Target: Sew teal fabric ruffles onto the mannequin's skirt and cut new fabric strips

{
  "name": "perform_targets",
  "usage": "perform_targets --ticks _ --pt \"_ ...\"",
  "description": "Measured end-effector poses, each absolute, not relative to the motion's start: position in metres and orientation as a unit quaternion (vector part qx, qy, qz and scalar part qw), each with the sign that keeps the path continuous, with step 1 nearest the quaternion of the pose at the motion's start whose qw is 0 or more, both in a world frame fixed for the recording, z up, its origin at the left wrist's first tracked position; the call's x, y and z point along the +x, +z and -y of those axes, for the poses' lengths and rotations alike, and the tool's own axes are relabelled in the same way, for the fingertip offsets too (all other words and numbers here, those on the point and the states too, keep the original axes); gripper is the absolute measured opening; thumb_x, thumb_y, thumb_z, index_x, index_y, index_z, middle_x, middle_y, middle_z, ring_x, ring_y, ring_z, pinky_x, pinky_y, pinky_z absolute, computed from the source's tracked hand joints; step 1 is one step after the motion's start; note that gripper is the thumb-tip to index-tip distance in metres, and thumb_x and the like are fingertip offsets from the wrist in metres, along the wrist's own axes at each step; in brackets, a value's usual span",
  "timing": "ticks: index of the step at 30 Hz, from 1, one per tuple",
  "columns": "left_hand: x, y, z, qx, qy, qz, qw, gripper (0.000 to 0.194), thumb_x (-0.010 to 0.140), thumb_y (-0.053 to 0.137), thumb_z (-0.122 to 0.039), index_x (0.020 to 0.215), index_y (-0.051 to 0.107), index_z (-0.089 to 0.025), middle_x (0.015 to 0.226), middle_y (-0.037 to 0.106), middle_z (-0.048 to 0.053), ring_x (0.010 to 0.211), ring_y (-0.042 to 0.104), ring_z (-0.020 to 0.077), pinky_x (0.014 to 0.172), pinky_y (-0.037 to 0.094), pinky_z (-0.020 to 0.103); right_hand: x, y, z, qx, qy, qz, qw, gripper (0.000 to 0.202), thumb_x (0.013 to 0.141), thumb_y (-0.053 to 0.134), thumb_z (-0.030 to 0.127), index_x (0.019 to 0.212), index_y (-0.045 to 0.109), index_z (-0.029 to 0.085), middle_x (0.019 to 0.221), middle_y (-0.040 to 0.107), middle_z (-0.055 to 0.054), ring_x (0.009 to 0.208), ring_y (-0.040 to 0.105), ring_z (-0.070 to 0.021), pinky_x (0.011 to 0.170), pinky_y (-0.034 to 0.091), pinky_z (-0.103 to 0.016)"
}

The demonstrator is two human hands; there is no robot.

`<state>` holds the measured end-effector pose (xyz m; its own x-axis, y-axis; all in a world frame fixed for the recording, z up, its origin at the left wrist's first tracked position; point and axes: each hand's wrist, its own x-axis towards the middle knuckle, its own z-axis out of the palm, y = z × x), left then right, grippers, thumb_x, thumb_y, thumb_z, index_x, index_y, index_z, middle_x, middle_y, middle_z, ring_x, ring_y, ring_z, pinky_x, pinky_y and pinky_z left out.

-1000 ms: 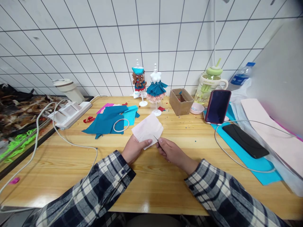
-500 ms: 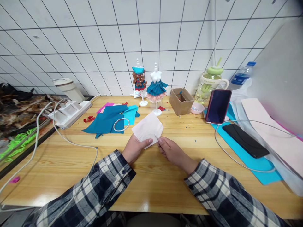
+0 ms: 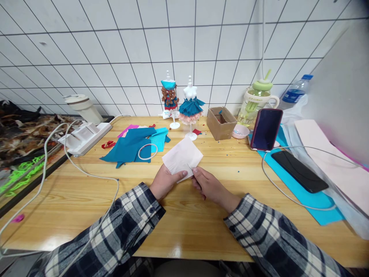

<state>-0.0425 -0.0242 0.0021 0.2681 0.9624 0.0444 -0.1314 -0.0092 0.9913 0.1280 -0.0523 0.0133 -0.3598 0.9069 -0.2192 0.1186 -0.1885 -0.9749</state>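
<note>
In the middle of the head view my left hand [image 3: 165, 181] is closed on a pale pink sheet of crepe paper [image 3: 182, 156], thumb on top and fingers beneath. My right hand [image 3: 210, 185] pinches a thin, pointed metal tool [image 3: 189, 167], whose tip lies against the sheet near its lower right edge. Most of this tool is hidden in the fingers, so its kind cannot be told. Just beyond the paper stands a small white dress form [image 3: 190, 92] wearing a teal and peach ruffled skirt. Behind it is a second dress form [image 3: 168, 96] in blue, brown and red.
Left of the paper lie teal paper sheets [image 3: 127, 148] with a white ring [image 3: 139, 154] on them. A cardboard box [image 3: 221, 129], a pink bead dish [image 3: 240, 132], and a propped phone [image 3: 266, 130] stand right. A white cable [image 3: 95, 176] crosses the left side.
The pink sheet has shifted slightly right and spread wider at its right corner. My right hand's lower fingers have moved a little; both hands keep their hold.
</note>
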Motion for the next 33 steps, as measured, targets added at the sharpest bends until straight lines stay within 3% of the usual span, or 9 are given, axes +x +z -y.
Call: perform_targets --ticks 19,26,33 --pt "-0.0368 0.0037 0.0264 0.528 0.480 -0.384 0.586 0.064 0.068 0.078 -0.028 0.126 0.052 -0.017 0.127 0.061 0.012 0.120 0.054 0.0328 0.105 0.039 0.048 0.1259 0.0114 0.0529 -0.468 0.623 0.521 0.350 0.039 0.091 0.034 0.060 0.076 0.035 0.023 0.058 0.035 0.008 0.044 0.030 -0.0084 0.036 0.028 -0.021" --pt "-0.0343 0.0075 0.0286 0.529 0.492 -0.378 0.579 0.068 0.068 0.079 -0.028 0.130 0.052 -0.017 0.131 0.058 0.012 0.123 0.052 0.0321 0.106 0.038 0.047 0.1272 0.0098 0.0509 -0.474 0.586 0.550 0.361 0.035 0.093 0.034 0.053 0.074 0.036 0.023 0.058 0.037 0.007 0.047 0.033 -0.0093 0.044 0.032 -0.024" --pt "-0.0371 0.0074 0.0252 0.462 0.533 -0.368 0.606 0.058 0.080 0.065 -0.048 0.126 0.056 -0.014 0.126 0.062 0.014 0.118 0.056 0.0323 0.102 0.042 0.046 0.1287 0.0102 0.0509 -0.478 0.561 0.582 0.345 0.036 0.093 0.034 0.053 0.074 0.038 0.023 0.059 0.038 0.005 0.051 0.035 -0.0109 0.047 0.032 -0.025"
